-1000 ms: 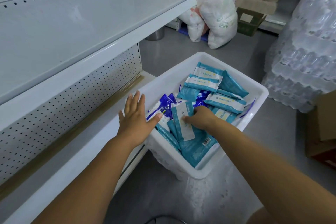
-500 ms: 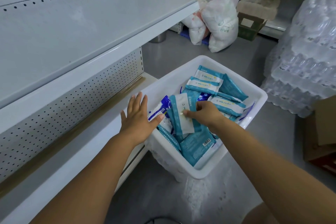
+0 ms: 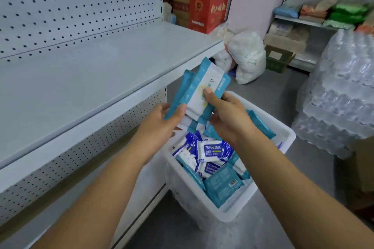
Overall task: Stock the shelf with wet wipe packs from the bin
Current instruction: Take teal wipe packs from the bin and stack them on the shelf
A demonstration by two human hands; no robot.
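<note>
Teal packs (image 3: 199,91) now above bin (image 3: 238,214)

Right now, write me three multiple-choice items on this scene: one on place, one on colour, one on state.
1. Where are the teal packs that were picked up? A. lying in the bin B. in the air, in both hands C. on the floor
2. What colour is the bin? A. white B. red C. black
3. How are the hands? A. both idle B. one flat on the bin's rim C. left hand and right hand both grip packs

Key: 1 B, the packs are held up above the bin's heap; 2 A, its walls and rim are white; 3 C, a thumb of each hand presses on the packs.
</note>
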